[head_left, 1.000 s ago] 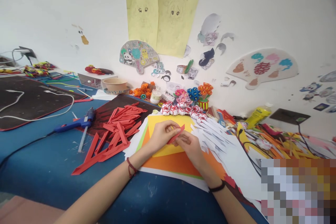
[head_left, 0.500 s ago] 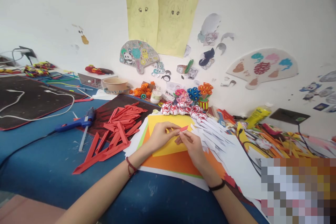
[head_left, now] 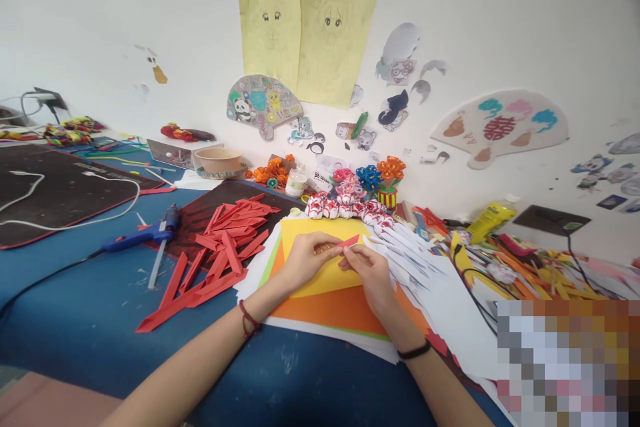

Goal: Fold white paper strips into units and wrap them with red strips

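Between my two hands is a small folded strip of red paper (head_left: 351, 241), its pointed end sticking out above the fingers. My left hand (head_left: 311, 259) pinches it from the left with thumb and fingers. From the right, my right hand (head_left: 369, 273) grips the same piece; the fingers hide most of it. Both hands are over a yellow sheet (head_left: 300, 233), which lies on an orange sheet (head_left: 320, 312) in a stack of coloured paper. Left of the stack lies a loose heap of folded red paper strips (head_left: 231, 250).
A blue glue gun (head_left: 145, 233) with its cord lies at left. Folded white paper strips (head_left: 407, 257) spread to the right, beside red-and-white folded paper pieces (head_left: 345, 205). Behind stand a bowl (head_left: 219, 161), a glue bottle (head_left: 297, 182), paper flowers (head_left: 370, 179) and a yellow bottle (head_left: 493, 219).
My right hand's fingers have shifted slightly around the red paper strip, covering its lower edge more. Otherwise both hands stay in about the same place.
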`<state>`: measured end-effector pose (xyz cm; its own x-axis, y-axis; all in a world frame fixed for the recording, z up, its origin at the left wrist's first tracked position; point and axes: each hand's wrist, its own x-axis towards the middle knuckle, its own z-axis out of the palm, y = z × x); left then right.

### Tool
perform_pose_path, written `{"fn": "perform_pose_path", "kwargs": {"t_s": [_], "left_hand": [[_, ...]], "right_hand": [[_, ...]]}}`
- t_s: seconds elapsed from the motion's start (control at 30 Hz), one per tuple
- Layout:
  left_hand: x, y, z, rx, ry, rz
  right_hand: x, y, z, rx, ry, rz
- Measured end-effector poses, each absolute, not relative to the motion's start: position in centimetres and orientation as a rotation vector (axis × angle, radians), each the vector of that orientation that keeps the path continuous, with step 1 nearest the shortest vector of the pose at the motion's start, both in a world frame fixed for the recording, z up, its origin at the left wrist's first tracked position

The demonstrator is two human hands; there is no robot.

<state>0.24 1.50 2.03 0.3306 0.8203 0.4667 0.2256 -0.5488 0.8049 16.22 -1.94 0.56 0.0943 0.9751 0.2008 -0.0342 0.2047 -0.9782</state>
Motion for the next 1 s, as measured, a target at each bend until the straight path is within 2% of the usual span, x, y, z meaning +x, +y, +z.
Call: {"fn": "perform_pose_path", "kwargs": {"t_s": [0.17, 0.37, 0.57, 0.8, 1.0], "left_hand": [[0.6, 1.2, 2.0, 1.885, 0.891, 1.216], [1.4, 1.6, 2.6, 2.024, 0.836, 1.126], [5.4, 2.5, 3.0, 2.586, 0.802, 0.905], [9.3, 3.0, 2.0, 3.218, 0.621, 0.642], [9.2, 2.9, 1.6, 3.382, 0.629, 0.648]], "right_hand": [[16.1, -1.9, 0.9, -1.053, -1.214, 1.061], [19.1, -1.4, 2.5, -1.104, -1.181, 0.793], [23.8, -0.3, 3.3, -1.012, -0.884, 0.490], [24.5, 0.0, 3.0, -1.013, -0.841, 0.541], [23.7, -0.2, 3.0, -1.035, -0.931, 0.546]]}}
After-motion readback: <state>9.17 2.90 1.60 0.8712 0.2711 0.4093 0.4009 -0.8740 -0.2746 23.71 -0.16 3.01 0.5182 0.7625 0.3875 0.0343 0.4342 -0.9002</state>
